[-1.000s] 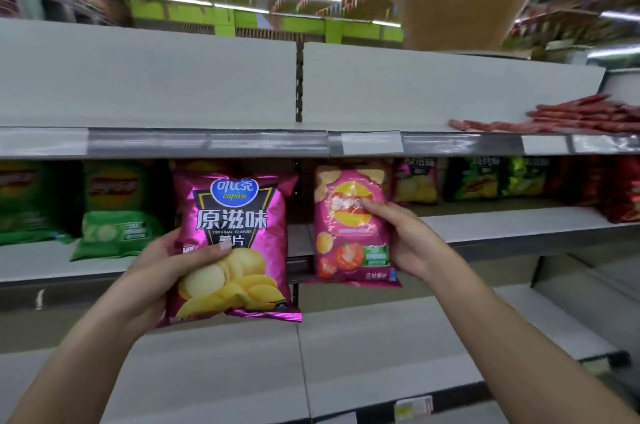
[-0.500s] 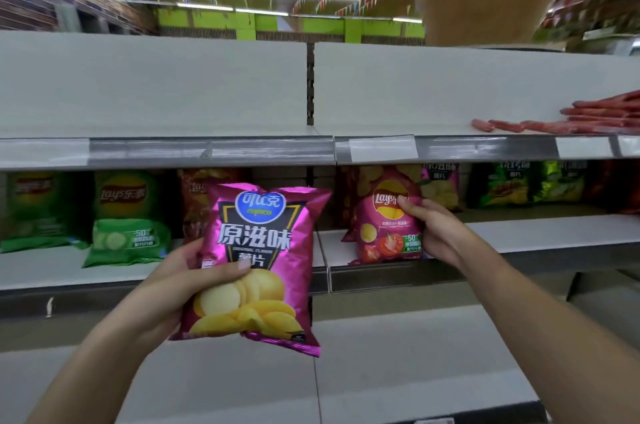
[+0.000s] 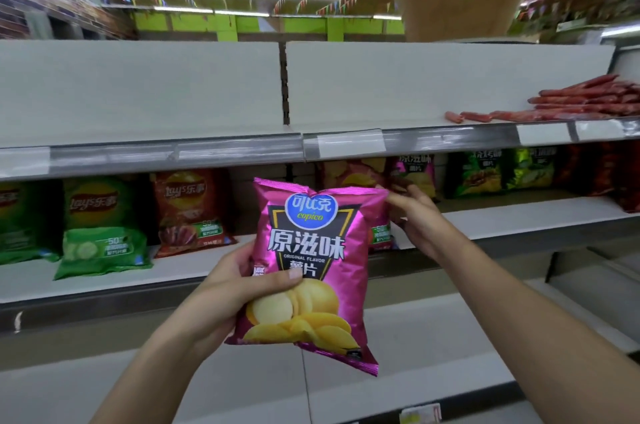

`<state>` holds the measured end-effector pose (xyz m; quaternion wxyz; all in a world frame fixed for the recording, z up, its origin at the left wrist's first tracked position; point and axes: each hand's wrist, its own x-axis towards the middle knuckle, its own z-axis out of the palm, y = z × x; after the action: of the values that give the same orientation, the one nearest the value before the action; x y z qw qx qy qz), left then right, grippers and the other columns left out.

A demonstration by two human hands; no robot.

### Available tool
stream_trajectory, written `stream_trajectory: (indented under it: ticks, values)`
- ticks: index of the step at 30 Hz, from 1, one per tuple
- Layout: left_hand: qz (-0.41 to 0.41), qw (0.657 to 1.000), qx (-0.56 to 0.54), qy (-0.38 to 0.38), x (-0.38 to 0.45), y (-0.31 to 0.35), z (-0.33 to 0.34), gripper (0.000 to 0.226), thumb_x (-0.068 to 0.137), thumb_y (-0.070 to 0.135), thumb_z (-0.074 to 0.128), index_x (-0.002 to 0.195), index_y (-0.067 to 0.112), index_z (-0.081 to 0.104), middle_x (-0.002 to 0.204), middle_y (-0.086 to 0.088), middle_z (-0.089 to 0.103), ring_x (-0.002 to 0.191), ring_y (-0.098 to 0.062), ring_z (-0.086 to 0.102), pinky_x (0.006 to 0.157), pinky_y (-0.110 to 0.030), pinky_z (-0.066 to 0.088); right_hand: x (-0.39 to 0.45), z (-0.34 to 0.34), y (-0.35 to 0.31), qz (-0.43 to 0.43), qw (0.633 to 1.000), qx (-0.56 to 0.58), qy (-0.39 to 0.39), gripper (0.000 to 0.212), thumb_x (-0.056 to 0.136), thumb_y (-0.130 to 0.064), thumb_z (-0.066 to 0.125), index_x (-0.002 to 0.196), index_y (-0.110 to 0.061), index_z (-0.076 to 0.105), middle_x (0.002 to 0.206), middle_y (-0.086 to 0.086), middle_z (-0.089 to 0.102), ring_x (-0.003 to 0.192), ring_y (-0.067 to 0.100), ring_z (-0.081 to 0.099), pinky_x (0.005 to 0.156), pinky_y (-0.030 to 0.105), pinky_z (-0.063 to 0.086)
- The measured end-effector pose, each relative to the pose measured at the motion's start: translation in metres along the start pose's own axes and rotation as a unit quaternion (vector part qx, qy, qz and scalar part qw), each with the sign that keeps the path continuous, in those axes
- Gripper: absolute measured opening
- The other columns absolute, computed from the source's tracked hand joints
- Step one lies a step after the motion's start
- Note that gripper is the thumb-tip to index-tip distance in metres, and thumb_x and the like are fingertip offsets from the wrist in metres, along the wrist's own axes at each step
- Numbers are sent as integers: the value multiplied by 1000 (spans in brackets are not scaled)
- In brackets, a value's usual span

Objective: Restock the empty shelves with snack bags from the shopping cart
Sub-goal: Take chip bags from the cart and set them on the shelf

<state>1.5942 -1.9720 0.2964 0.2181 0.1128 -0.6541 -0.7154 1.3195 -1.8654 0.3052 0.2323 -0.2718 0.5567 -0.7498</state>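
My left hand point(image 3: 235, 288) grips a magenta Copico original-flavour chip bag point(image 3: 311, 250) by its lower left side and holds it upright in front of the middle shelf point(image 3: 519, 215). Behind that bag stands a pink Lay's tomato bag point(image 3: 381, 233) on the shelf, mostly hidden. My right hand point(image 3: 419, 219) reaches in from the right to the Lay's bag's right edge. Its fingertips lie at the magenta bag's top right corner, and whether they hold anything is hidden.
On the middle shelf stand green Lay's bags point(image 3: 100, 233), an orange-red Lay's bag point(image 3: 190, 212) and further magenta, green and red bags point(image 3: 485, 174) to the right. Red sausages point(image 3: 581, 101) lie on the top shelf. A lower white shelf point(image 3: 415, 337) runs below my hands.
The pink Lay's bag went from my right hand's raised hold onto the middle shelf. My left hand lifted the magenta bag up and right, so it now covers the Lay's bag.
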Motion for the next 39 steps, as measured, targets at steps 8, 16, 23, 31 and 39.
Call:
stream_trajectory:
  ticks: [8,16,23,31,39]
  values:
    - [-24,999,-31,-34,48,-23,127,48,67,3,81,112,10,66,109,-14,72,99,-31,70,81,-39,58,-34,-107,-28,32,998,5,-53,27,98,-38,50,100,-19,69,91,0,73,85,19,65,70,31,54]
    - [-1,995,-71,71,128,-47,243,60,66,15,84,119,4,60,105,-14,73,94,-30,71,76,-38,59,2,-212,-59,71,988,52,-129,82,73,-78,43,122,-14,61,120,12,69,101,28,66,92,43,48]
    - [-5,988,92,128,171,-43,257,85,69,15,85,140,15,39,106,-3,67,96,-14,67,80,-23,56,68,-206,-79,59,988,104,-93,27,88,-4,61,114,2,63,104,17,71,89,25,70,72,34,58]
    - [-45,937,256,234,249,-44,209,84,66,10,87,138,2,44,132,-12,57,117,-24,56,97,-27,46,154,-181,-53,46,992,78,-84,21,90,-2,59,109,-7,66,101,11,71,93,26,68,81,38,56]
    - [-69,917,340,197,301,-58,192,64,77,8,78,134,8,50,134,-13,56,120,-26,56,99,-31,47,202,-184,-32,12,993,53,-108,16,90,-5,60,90,-21,62,70,-10,69,60,4,63,51,20,48]
